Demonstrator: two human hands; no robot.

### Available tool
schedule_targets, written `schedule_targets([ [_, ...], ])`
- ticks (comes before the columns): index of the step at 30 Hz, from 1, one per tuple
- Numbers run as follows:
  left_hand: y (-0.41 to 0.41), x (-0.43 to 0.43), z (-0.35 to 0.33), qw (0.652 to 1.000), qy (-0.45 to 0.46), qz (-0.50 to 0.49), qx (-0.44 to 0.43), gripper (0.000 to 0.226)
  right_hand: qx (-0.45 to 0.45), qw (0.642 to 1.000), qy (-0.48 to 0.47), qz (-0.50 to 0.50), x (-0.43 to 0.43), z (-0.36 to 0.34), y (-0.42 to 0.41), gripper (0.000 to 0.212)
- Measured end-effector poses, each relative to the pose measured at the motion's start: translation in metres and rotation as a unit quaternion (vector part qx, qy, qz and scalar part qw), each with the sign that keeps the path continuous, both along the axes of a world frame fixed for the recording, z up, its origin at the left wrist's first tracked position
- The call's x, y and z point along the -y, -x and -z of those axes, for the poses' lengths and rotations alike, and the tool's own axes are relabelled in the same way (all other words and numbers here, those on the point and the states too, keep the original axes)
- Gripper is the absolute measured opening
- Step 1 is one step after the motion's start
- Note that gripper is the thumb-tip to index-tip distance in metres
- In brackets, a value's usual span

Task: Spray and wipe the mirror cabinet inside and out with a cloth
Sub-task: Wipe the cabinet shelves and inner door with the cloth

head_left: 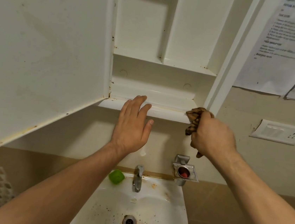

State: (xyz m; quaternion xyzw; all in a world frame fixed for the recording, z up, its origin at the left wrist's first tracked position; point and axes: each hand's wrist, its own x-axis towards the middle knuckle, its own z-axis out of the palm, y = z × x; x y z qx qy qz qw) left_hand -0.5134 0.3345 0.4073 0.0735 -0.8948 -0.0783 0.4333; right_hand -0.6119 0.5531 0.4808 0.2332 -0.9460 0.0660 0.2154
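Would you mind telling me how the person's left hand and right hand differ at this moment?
The left hand is open and flat, fingers resting on the front lip of the cabinet; the right hand is closed in a fist. The left hand holds nothing, while the right hand grips a bunched brown cloth pressed to the lip's right end. Both are bare and raised above the sink.

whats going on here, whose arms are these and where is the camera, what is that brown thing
There is no machine: the one picture comes from a camera worn on a person's head, looking down at their own bare arms. The left hand rests flat and open on the bottom front edge of the open mirror cabinet. The right hand is closed around a bunched brown cloth, pressed to that edge's right end. Below are a stained sink, its tap and a green object.
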Motion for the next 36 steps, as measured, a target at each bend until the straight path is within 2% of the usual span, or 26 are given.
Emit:
schedule_targets([
  [2, -0.002, 0.002, -0.002, 1.000, -0.001, 0.006, 0.003, 0.049, 0.041, 0.998, 0.048, 0.008, -0.003, 0.008, -0.005, 0.020],
  [5, -0.003, 0.008, 0.001, 1.000, 0.005, 0.009, 0.004, 0.049, 0.140, 0.986, 0.091, -0.008, -0.024, 0.064, -0.031, 0.042],
  [8, -0.001, 0.007, 0.002, 1.000, 0.008, 0.010, 0.004, 0.050, 0.205, 0.968, 0.142, -0.038, -0.038, 0.099, -0.039, 0.049],
  [9, 0.000, 0.006, 0.002, 1.000, 0.004, 0.012, 0.002, 0.050, 0.217, 0.955, 0.189, -0.075, -0.039, 0.097, -0.036, 0.052],
  [11, 0.002, 0.005, 0.001, 1.000, 0.000, 0.016, 0.000, 0.049, 0.237, 0.901, 0.322, -0.168, -0.039, 0.079, -0.028, 0.061],
  [12, 0.003, 0.005, 0.001, 1.000, -0.003, 0.019, -0.004, 0.049, 0.227, 0.871, 0.379, -0.213, -0.036, 0.065, -0.024, 0.064],
  [13, 0.003, 0.005, 0.001, 1.000, -0.010, 0.023, -0.007, 0.049, 0.196, 0.857, 0.411, -0.243, -0.033, 0.051, -0.023, 0.065],
  [16, 0.001, 0.008, 0.001, 0.999, -0.032, 0.029, -0.011, 0.050, 0.016, 0.876, 0.384, -0.292, -0.015, 0.011, -0.016, 0.059],
  [18, 0.000, 0.009, -0.003, 0.999, -0.040, 0.030, -0.008, 0.050, -0.042, 0.906, 0.311, -0.284, 0.003, -0.013, -0.006, 0.060],
  [20, -0.001, 0.010, -0.008, 0.998, -0.048, 0.031, -0.010, 0.050, -0.057, 0.964, 0.136, -0.220, 0.022, -0.023, 0.007, 0.060],
  [22, -0.002, 0.013, -0.011, 0.998, -0.055, 0.034, -0.015, 0.050, -0.075, 0.986, -0.030, -0.148, 0.041, -0.024, 0.014, 0.054],
  [23, -0.003, 0.014, -0.013, 0.997, -0.059, 0.036, -0.017, 0.050, -0.048, 0.990, -0.057, -0.120, 0.050, -0.025, 0.015, 0.058],
  [25, -0.005, 0.018, -0.015, 0.997, -0.068, 0.035, -0.025, 0.051, 0.080, 0.994, -0.023, -0.075, 0.073, -0.034, 0.018, 0.086],
  [26, -0.006, 0.019, -0.016, 0.996, -0.074, 0.037, -0.029, 0.051, 0.138, 0.988, 0.001, -0.064, 0.086, -0.038, 0.020, 0.091],
  [28, -0.007, 0.020, -0.019, 0.994, -0.087, 0.049, -0.052, 0.051, 0.174, 0.982, 0.042, -0.055, 0.113, -0.046, 0.025, 0.075],
  [31, -0.007, 0.022, -0.025, 0.989, -0.088, 0.076, -0.088, 0.053, 0.145, 0.972, 0.138, -0.128, 0.142, -0.043, 0.015, 0.044],
  [34, -0.007, 0.025, -0.031, 0.990, -0.084, 0.073, -0.088, 0.056, 0.105, 0.935, 0.169, -0.293, 0.148, -0.036, -0.002, 0.049],
  [36, -0.009, 0.027, -0.034, 0.991, -0.094, 0.059, -0.074, 0.057, 0.065, 0.946, 0.152, -0.279, 0.143, -0.041, 0.008, 0.052],
])
